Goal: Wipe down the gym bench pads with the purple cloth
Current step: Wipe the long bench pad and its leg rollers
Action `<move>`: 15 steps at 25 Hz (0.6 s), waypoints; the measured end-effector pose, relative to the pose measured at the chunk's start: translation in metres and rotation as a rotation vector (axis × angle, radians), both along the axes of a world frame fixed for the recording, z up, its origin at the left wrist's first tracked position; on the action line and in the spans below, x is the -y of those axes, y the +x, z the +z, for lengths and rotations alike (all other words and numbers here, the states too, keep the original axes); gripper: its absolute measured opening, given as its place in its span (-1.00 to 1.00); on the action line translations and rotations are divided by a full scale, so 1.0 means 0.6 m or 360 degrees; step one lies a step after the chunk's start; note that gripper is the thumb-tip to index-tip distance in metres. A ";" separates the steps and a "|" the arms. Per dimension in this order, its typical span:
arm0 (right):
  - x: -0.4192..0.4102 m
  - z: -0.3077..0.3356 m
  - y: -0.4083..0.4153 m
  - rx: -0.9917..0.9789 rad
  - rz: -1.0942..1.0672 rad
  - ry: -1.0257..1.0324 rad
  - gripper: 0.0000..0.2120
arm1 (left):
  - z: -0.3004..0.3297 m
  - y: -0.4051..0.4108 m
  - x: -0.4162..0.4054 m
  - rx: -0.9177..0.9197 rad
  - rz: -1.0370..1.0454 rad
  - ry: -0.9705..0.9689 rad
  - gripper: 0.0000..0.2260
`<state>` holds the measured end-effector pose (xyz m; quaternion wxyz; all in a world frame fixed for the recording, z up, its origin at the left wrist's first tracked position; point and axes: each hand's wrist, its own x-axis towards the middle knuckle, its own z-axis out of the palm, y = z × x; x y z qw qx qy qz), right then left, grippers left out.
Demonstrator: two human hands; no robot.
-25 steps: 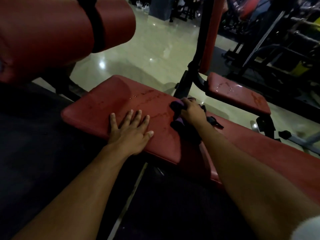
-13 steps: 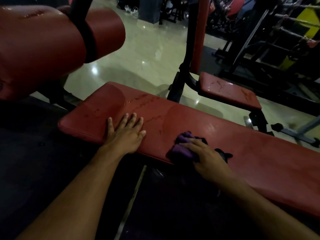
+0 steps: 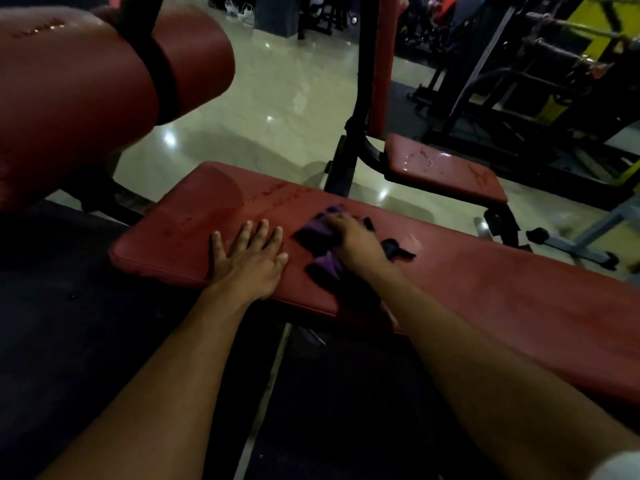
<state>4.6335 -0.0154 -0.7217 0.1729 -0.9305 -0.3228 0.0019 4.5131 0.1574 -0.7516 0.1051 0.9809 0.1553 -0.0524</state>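
Here I brace my flat left hand (image 3: 250, 262) on the bench (image 3: 485, 289) mid-wipe, my right hand's (image 3: 349, 237) grip pressing the purple cloth (image 3: 320, 230); next, I judge, the droplets (image 3: 277, 199) leftward.

A shiny pale tiled floor (image 3: 277, 109) lies behind. A dark rubber mat (image 3: 69, 323) covers the near floor. Black metal gym racks (image 3: 519, 81) with a yellow part (image 3: 595, 15) stand far right.

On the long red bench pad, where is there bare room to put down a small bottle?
The long pad is bare right of the purple cloth, and at its end beyond the left hand. It is crowded between that hand and the right hand on the cloth.
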 end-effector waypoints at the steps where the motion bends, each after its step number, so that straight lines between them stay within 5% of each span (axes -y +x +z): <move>1: 0.016 0.001 -0.043 0.0016 0.0137 0.0018 -0.51 | 0.003 -0.001 0.002 0.0004 0.0006 0.0004 -0.48; 7: 0.152 0.014 -0.186 0.0215 0.0700 -0.0336 -0.49 | 0.011 -0.026 0.014 0.0128 -0.0037 0.0014 -0.48; 11: 0.325 0.002 -0.192 0.0864 0.0932 -0.0812 -0.53 | 0.009 -0.049 0.043 0.0141 -0.0132 0.0025 -0.48; 15: 0.386 -0.024 -0.140 0.1069 0.1195 -0.0937 -0.50 | 0.001 -0.045 0.054 0.0150 -0.0105 0.0062 -0.48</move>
